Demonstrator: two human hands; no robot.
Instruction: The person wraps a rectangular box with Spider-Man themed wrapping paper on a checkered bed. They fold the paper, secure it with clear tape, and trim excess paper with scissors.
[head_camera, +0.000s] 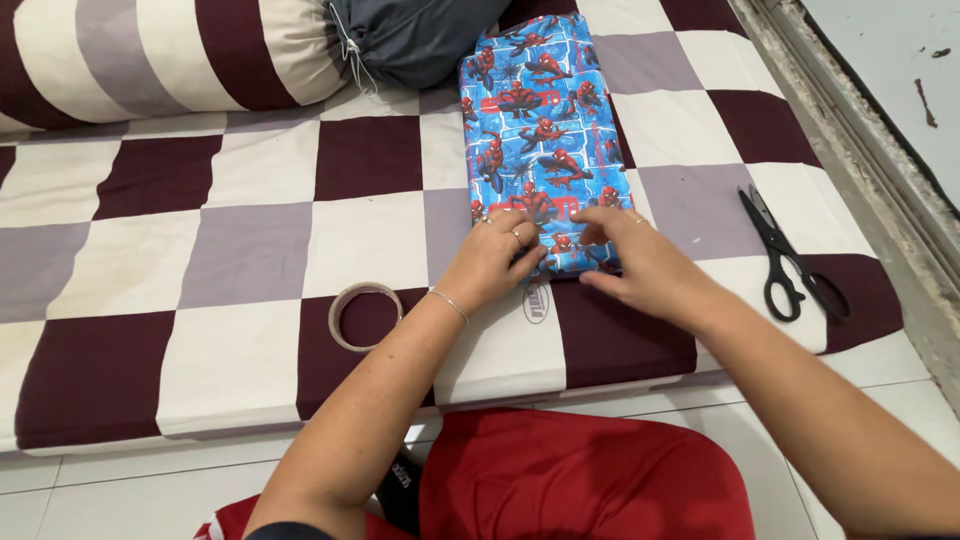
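Your 2 hands meet at the frame's centre, pressed side by side on the near end of the blue wrapped parcel (543, 150). Your left hand (495, 262) lies flat, fingers spread; your right hand (640, 262) pinches the paper edge. A tape roll (362, 315) sits lower left, black scissors (790, 258) at right, all on the checkered mattress (240, 250).

Blue-and-red wrapped parcel (540, 140) on maroon, white, grey checkered mattress (250, 240).
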